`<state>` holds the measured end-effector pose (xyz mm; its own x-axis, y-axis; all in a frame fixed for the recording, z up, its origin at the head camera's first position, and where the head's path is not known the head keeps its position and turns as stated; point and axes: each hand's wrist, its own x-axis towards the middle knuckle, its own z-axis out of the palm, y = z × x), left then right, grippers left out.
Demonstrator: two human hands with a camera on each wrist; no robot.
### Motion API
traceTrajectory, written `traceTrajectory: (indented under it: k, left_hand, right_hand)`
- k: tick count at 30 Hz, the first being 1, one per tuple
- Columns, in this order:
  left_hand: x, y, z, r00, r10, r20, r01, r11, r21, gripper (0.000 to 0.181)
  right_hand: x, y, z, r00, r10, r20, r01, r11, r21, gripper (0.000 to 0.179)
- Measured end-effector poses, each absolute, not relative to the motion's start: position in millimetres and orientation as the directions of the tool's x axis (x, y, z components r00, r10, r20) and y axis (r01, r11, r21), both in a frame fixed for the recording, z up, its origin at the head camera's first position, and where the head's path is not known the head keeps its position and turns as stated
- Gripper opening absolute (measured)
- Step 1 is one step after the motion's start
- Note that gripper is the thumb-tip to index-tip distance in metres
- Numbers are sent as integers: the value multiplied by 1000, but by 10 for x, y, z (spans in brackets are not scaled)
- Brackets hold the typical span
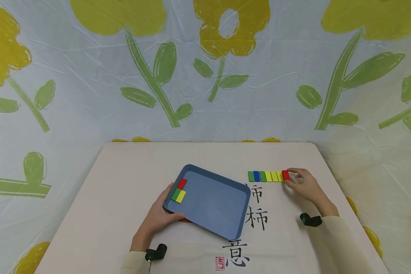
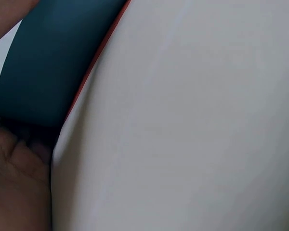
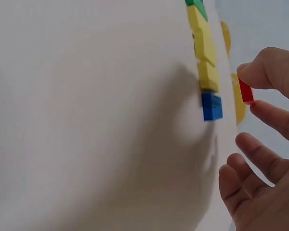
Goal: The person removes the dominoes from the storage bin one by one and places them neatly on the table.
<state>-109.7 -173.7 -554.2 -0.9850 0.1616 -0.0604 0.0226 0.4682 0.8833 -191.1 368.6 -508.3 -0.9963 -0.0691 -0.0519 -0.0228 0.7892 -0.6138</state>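
My right hand (image 1: 304,185) pinches a red block (image 1: 285,175) between thumb and index finger, at the right end of a row of coloured blocks. In the right wrist view that red block (image 3: 246,92) is lifted off the table, and a blue block (image 3: 212,107) ends the row near it. The other fingers of this hand are spread apart. My left hand (image 1: 160,214) grips the left corner of a blue-grey tray (image 1: 212,198), thumb along the near rim. Inside the tray lie a red block (image 1: 182,184), a green block (image 1: 176,194) and a yellow block (image 1: 181,196), close together.
The row includes green, blue and yellow blocks (image 1: 268,176). A thin red edge (image 2: 97,57) shows beneath the tray in the left wrist view. Black characters (image 1: 257,219) mark the pale tabletop (image 1: 130,171). A flowered cloth (image 1: 99,76) hangs behind the table.
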Motion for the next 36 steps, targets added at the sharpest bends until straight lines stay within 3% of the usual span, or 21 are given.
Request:
traceTrajectory:
  k: [15, 36]
  left_hand:
    - [-1127, -1732, -5548, -986, 160, -45, 35, 464, 885, 116]
    - [-1098, -1745, -5570, -986, 155, -53, 25, 461, 887, 116]
  right_hand:
    - [-2021, 3979, -5206, -999, -46, -17, -30, 848, -529, 52]
    - [-2049, 4001, -5353, -998, -60, -10, -46, 858, -512, 52]
